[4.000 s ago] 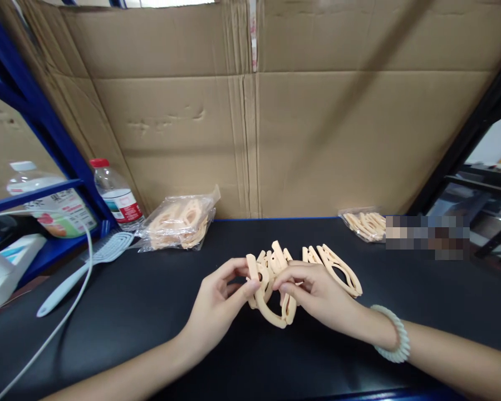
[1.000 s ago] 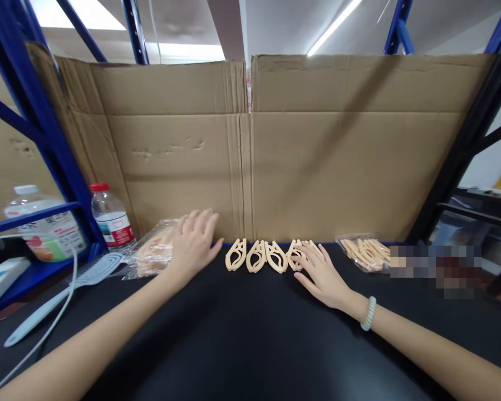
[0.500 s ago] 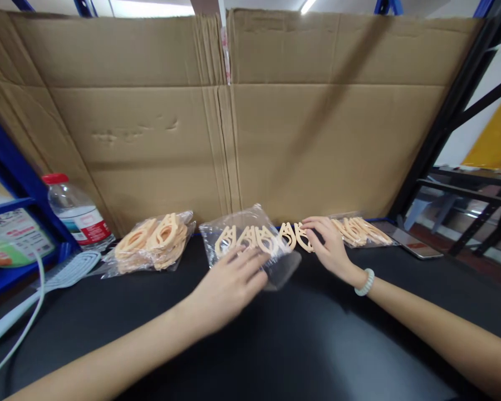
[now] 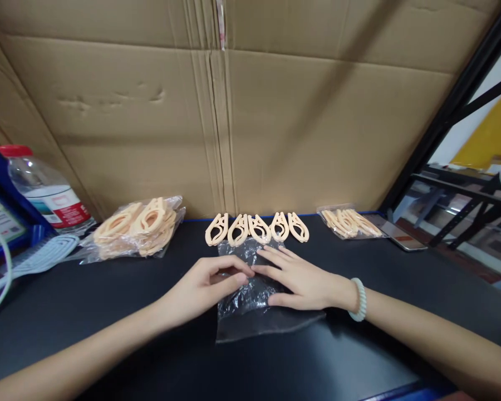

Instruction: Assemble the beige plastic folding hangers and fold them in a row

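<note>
A clear plastic bag [image 4: 250, 326] lies on the black tabletop in front of me, wrinkled in its upper part and smoother along its near edge. My right hand [image 4: 303, 281] rests on it with the fingers spread and holds nothing. From the left, my left hand [image 4: 211, 287] reaches over the bag, loosely curved; a gap shows between thumb and index finger, and their tips meet the right hand's fingers. Just beyond the bag stands a row of several beige teardrop-shaped plastic pieces [image 4: 259, 229], which look like folded travel hangers. The bag's far edge reaches their lower ends.
At the left, a bag of beige pieces [image 4: 136, 228] sits beside a hairbrush [image 4: 52, 253] and a red-capped bottle [image 4: 52, 195]. Another bagged bundle [image 4: 348, 223] and a phone [image 4: 403, 236] lie at the right. Cardboard [image 4: 300, 133] walls off the back.
The plastic bag, earlier raised before the beige pieces, now lies flat nearer me. My right hand has left the pieces and come down onto it; my left hand has shifted left. The view tilts lower.
</note>
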A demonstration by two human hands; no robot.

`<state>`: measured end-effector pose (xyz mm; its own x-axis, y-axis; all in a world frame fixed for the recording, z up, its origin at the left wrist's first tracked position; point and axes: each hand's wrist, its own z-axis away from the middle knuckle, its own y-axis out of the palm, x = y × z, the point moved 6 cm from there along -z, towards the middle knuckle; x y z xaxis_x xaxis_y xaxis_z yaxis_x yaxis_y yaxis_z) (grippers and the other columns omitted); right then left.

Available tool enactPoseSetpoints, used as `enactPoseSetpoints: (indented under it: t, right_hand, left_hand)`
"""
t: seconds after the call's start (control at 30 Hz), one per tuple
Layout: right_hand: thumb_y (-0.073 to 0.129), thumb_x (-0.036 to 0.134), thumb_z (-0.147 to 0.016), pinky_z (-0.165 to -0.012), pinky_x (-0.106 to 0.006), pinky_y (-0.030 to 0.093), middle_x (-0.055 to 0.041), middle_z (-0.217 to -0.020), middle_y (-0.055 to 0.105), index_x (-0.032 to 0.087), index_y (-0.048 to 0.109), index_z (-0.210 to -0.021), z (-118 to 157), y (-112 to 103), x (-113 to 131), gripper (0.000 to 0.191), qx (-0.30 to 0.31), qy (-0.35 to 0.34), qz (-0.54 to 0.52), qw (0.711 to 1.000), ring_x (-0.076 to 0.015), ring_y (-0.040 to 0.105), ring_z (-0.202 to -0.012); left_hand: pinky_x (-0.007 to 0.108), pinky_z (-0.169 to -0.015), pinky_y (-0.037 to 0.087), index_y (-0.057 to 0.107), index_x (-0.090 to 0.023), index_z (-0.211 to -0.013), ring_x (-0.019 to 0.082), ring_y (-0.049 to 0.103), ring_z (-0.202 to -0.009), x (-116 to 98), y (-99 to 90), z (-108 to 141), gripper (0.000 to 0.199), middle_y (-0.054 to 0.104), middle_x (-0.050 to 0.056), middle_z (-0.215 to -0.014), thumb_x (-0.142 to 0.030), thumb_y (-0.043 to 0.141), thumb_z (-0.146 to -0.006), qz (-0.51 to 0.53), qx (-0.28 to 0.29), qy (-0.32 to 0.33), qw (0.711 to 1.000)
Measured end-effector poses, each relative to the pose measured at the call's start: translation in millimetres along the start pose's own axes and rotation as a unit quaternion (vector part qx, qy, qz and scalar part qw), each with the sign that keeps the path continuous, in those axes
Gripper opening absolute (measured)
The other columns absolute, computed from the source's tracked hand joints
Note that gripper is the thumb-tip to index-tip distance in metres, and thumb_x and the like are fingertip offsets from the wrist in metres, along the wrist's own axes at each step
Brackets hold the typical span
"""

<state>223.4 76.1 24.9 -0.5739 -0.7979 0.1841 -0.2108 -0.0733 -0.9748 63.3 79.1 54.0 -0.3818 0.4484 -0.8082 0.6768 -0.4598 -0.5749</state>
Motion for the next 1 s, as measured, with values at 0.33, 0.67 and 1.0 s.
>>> enactPoseSetpoints:
  t: [0.33, 0.67, 1.0]
  right_hand:
    - [0.035, 0.007, -0.09, -0.111, -0.048, 0.026, -0.0088, -0.146, 0.041, 0.017, 0.038, -0.142, -7.8, -38.2, -96.5, 0.053, -0.114, 0.115, 0.153, 0.975, -0.025, 0.026, -0.139]
    - [0.048, 0.002, -0.077, -0.098, -0.046, 0.04, -0.0151, -0.142, 0.043, 0.015, 0.06, -0.118, 4.6, -35.0, -165.3, 0.044, 0.019, 0.132, 0.185, 0.974, -0.0277, 0.043, -0.128]
    - [0.045, 0.021, -0.088, -0.088, -0.038, 0.049, -0.0074, -0.105, 0.067, 0.02, 0.065, -0.106, 95.4, -55.9, -105.9, 0.027, -0.007, 0.149, 0.028, 0.988, -0.0222, 0.063, -0.097]
  left_hand:
    - [0.039, -0.106, 0.042, 0.046, -0.021, -0.126, 0.023, 0.048, -0.124, 9.8, 34.7, 32.2, 0.039, 0.055, 0.009, -0.13, -0.02, 0.053, -0.087, -0.248, 0.014, 0.164, 0.955]
    - [0.039, -0.098, 0.049, 0.054, -0.02, -0.121, 0.025, 0.053, -0.119, 3.3, 42.6, 37.2, 0.038, 0.057, 0.011, -0.129, -0.007, 0.042, -0.088, -0.323, 0.069, 0.23, 0.916]
    - [0.041, -0.104, 0.045, 0.054, -0.024, -0.126, 0.026, 0.045, -0.129, 4.2, 42.2, 34.0, 0.043, 0.052, 0.008, -0.138, -0.008, 0.042, -0.088, -0.278, 0.099, 0.21, 0.932]
